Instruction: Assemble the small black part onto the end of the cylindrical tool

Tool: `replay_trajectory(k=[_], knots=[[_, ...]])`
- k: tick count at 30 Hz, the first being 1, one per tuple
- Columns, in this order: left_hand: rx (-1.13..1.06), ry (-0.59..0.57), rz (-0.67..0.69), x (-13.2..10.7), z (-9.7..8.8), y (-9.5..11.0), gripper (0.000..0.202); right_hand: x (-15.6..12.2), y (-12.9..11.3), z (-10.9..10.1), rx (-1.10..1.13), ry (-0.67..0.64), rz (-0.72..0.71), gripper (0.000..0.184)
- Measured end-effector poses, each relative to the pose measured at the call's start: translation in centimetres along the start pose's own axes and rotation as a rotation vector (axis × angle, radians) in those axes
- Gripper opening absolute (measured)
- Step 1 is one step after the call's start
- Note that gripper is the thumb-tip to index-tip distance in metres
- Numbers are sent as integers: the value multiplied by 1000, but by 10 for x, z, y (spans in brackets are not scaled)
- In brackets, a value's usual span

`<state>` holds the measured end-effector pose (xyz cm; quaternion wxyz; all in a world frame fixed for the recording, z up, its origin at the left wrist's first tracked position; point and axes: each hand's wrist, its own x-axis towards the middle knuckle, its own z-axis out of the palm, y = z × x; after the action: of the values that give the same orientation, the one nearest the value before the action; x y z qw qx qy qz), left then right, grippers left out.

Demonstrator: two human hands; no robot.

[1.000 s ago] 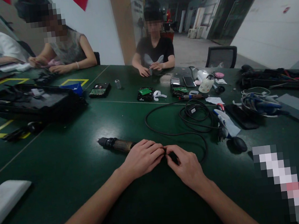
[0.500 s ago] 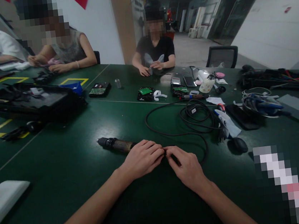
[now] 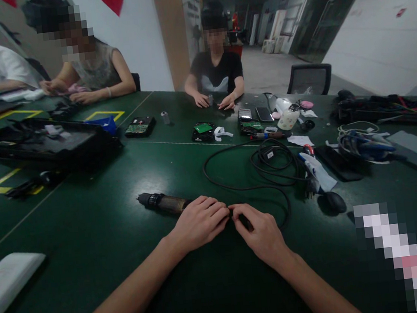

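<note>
An electric screwdriver [image 3: 166, 203] lies on the green table, its black tip pointing left. My left hand [image 3: 201, 221] is closed over its rear end, with the fingers covering that part. Right beside it, my right hand [image 3: 259, 228] pinches something dark at the back of the screwdriver, where the cable seems to join; the fingers hide most of it. From there the black cable [image 3: 288, 200] curves to the right and runs into a loose coil [image 3: 274, 155] behind my hands.
Circuit-board devices [image 3: 204, 131] and a small metal cylinder [image 3: 165, 117] stand farther back. A black tray [image 3: 56, 138] sits at left, a white object [image 3: 13, 279] at near left. At right are a dark phone-like slab [image 3: 339, 164] and a blue cable bundle [image 3: 365, 144]. Several people sit opposite.
My hands and the screwdriver stay almost where they were. The person opposite has moved a hand away from the small cylinder and lowered it to the table.
</note>
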<state>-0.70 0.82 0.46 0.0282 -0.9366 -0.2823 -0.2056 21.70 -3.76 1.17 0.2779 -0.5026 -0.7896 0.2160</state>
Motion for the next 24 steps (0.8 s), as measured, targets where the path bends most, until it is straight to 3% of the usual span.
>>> replay_trajectory(k=[8,24], knots=[[5,-22,-3,-1,-1,1,17,0,-4,-3,17,-9,7,11],[23,-13,1,-1,2,0,16,-1,6,2,20,10,43,27]])
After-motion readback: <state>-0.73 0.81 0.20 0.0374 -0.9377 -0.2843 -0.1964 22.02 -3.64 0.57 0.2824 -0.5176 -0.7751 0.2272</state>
